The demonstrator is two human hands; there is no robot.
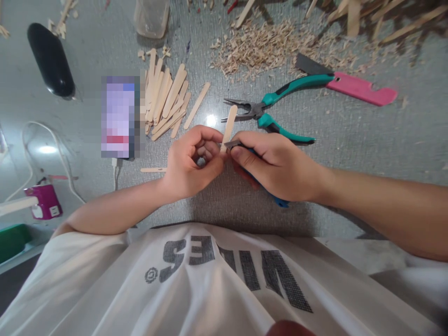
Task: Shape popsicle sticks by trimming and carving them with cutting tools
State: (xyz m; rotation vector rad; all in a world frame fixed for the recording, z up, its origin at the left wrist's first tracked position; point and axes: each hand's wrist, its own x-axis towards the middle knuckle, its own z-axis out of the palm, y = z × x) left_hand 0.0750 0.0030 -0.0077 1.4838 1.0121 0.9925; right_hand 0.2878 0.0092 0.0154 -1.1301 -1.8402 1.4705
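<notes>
My left hand (191, 163) pinches the lower end of a flat wooden craft stick (230, 122) that stands nearly upright between both hands. My right hand (276, 163) grips a blue-handled cutting tool (280, 200); its metal tip (231, 144) touches the stick near my left fingertips. Both hands hover just above the grey table, close to my chest.
Teal-handled pliers (276, 109) lie right behind the hands. A pile of craft sticks (166, 100), a pink-handled blade (357, 87), wood shavings (266, 46), a black oval object (51, 58), a blurred phone (119, 116) with white cable and a purple charger (45, 201) surround them.
</notes>
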